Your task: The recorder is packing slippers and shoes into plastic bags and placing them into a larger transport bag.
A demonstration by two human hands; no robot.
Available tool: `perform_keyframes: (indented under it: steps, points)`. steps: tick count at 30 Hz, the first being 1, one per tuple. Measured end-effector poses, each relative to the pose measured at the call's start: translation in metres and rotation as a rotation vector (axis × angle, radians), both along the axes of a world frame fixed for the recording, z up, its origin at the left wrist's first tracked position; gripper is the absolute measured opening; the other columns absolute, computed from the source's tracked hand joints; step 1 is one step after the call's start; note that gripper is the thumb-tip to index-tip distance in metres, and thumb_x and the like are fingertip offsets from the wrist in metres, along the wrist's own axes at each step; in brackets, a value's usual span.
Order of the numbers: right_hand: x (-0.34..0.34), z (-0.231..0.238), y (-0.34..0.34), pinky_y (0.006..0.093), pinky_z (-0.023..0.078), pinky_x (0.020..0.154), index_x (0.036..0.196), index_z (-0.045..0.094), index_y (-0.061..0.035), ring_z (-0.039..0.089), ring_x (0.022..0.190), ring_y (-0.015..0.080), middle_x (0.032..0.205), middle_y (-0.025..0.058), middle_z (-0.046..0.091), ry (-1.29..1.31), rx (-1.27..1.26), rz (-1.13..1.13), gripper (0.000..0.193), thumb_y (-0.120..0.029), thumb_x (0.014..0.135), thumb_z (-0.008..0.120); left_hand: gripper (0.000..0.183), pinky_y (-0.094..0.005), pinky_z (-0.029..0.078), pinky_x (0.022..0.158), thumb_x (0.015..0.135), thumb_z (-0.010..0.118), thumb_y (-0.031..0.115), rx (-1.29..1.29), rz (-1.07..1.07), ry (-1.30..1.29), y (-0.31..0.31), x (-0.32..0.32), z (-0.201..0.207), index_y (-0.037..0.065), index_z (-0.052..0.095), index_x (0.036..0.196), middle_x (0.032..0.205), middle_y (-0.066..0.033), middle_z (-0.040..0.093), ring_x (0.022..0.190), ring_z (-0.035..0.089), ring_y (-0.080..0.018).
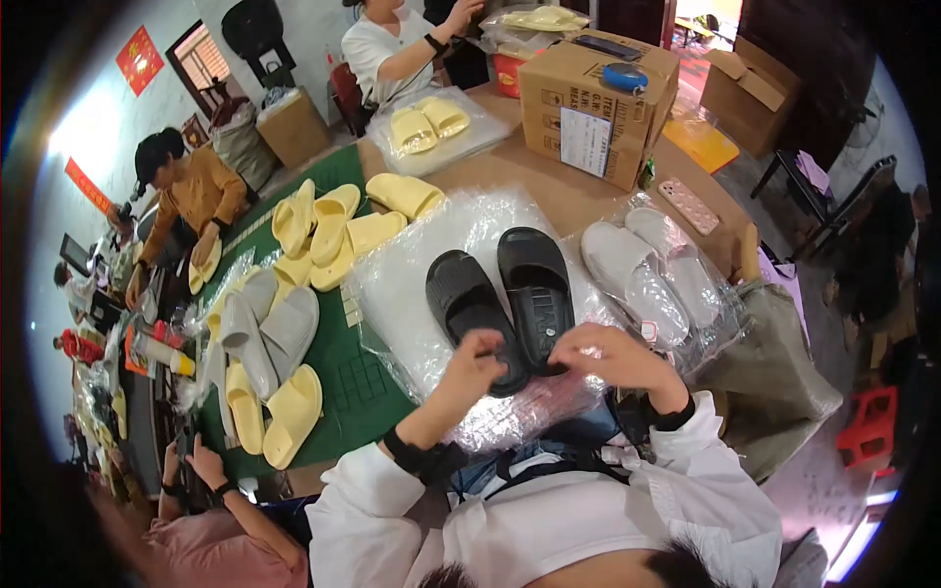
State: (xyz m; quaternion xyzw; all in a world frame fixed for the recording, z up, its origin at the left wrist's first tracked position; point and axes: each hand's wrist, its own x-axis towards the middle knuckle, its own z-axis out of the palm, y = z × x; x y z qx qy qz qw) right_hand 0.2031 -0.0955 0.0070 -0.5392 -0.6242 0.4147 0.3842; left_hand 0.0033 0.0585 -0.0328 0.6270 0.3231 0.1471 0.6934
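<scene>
- The black slippers [545, 286] lie side by side on a stack of clear bags [402, 328], toes pointing away from the person, heels close together.
- The left hand [473, 365] is half-curled at the heel of the left slipper; whether it grips anything I cannot tell.
- The right hand [613, 355] has bent, loosely gathered fingers beside the other heel; contact and hold are unclear.
- The bags look slick, so a push on one heel could make the stack slide or turn the pair askew.
- A fingertip might catch a loose film edge and drag or crease several bags at once.
- The heels sit so close that lifting one slipper could nudge the other.
- A wrapped pale pair [632, 274] crowds the right side, its film apparently against the stack; a wide right-hand move could shove it toward the phone [689, 205].
- On the left, yellow slippers [338, 233] and grey slippers [257, 328] cover much of the green mat [358, 387], limiting room there.
- Beyond, a carton [549, 113] blocks reach across the table [505, 157].
</scene>
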Motion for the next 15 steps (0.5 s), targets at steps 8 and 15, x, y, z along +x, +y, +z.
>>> perform_keyframes:
  steps: [8,15]
  points:
    - [-0.01,-0.034,0.077,0.0429,0.037,0.099,0.107,0.065,-0.0128,0.044,0.119,0.0425,0.125,0.0293,0.046,-0.459,0.152,-0.349,0.029,-0.032,0.085,0.061,0.014,-0.042,0.045,0.085,0.076,0.057,0.008,0.831,-0.354,0.42,-0.034,-0.042,0.009,0.004,0.067,0.085,0.082,-0.0164,0.061,0.089,0.057,-0.0367]
    - [-0.012,-0.047,0.123,0.0464,0.036,0.099,0.116,0.062,-0.0176,0.041,0.12,0.0486,0.135,0.0351,0.032,-0.833,0.3,-0.193,0.045,-0.046,0.082,0.061,0.047,-0.0546,0.031,0.102,0.076,0.055,0.005,1.106,-0.385,0.29,-0.03,-0.064,-0.05,0.009,0.055,0.123,0.128,-0.03,0.041,0.117,0.04,-0.0514]
